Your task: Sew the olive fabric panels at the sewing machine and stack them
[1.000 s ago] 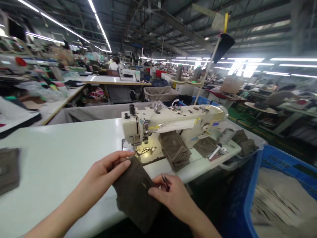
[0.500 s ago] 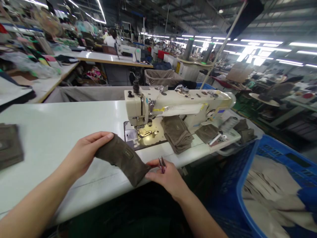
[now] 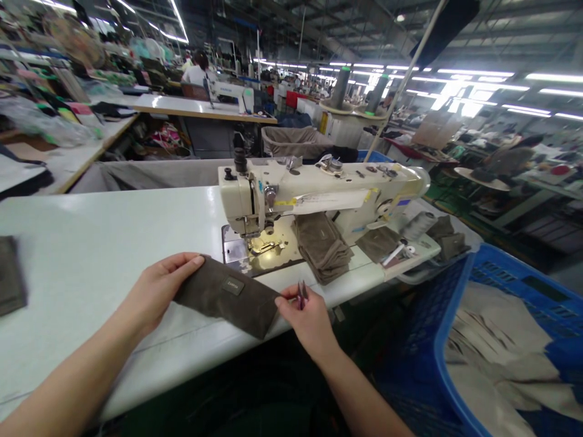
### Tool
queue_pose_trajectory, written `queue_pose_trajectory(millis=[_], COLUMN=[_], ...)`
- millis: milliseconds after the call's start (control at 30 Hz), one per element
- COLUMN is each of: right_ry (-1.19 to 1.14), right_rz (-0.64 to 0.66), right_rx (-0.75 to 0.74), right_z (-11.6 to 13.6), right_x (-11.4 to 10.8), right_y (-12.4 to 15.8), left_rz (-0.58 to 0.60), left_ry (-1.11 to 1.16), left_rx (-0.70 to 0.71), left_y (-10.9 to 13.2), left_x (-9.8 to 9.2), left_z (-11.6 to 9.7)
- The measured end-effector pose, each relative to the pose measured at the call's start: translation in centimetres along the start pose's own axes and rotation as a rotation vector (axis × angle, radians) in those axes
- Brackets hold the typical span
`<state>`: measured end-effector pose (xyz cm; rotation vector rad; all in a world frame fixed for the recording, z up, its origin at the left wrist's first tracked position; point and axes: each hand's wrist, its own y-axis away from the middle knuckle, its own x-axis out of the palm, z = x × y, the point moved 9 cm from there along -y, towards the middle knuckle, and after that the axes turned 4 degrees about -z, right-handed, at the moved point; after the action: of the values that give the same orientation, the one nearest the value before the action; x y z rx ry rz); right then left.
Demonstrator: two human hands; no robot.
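My left hand (image 3: 159, 290) grips the left end of a brown fabric piece (image 3: 228, 297) with a small sewn label, held flat just over the white table (image 3: 91, 243). At the piece's right end, my right hand (image 3: 306, 315) pinches its corner and also holds small thread snips (image 3: 301, 292) that point upward. Just behind the piece stands a cream sewing machine (image 3: 319, 191), whose lit needle plate (image 3: 264, 247) is a short way beyond my hands.
A stack of brown pieces (image 3: 324, 246) lies under the machine arm, with more pieces (image 3: 378, 243) and a thread cone (image 3: 416, 226) to its right. A blue crate (image 3: 501, 340) of pale fabric stands at the right. Another brown piece (image 3: 10, 276) lies far left. Other workstations fill the background.
The brown piece has been turned from hanging over the table edge to lying stretched flat between my hands, label up. The view has tilted down a little.
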<state>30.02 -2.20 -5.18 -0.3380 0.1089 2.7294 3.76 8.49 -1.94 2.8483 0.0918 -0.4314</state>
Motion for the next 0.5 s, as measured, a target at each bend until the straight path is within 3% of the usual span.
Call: queue_pose_trajectory(millis=[133, 233, 367, 500], right_ry=[0.077, 0.180, 0.439, 0.738], right_rz=[-0.006, -0.006, 0.094, 0.241], right_rx=[-0.074, -0.216, -0.452, -0.555], right_z=[0.0, 1.2, 3.0, 2.9], right_x=[-0.2, -0.4, 0.5, 2.3], right_y=[0.1, 0.3, 0.6, 0.5], left_rz=[0.015, 0.056, 0.069, 0.068], left_ry=[-0.277, -0.435, -0.452, -0.466], left_rx=[0.163, 0.276, 0.276, 0.274], left_y=[-0.6, -1.2, -2.0, -2.1], left_x=[0.7, 1.6, 2.0, 2.0], left_z=[-1.2, -1.8, -1.5, -1.5])
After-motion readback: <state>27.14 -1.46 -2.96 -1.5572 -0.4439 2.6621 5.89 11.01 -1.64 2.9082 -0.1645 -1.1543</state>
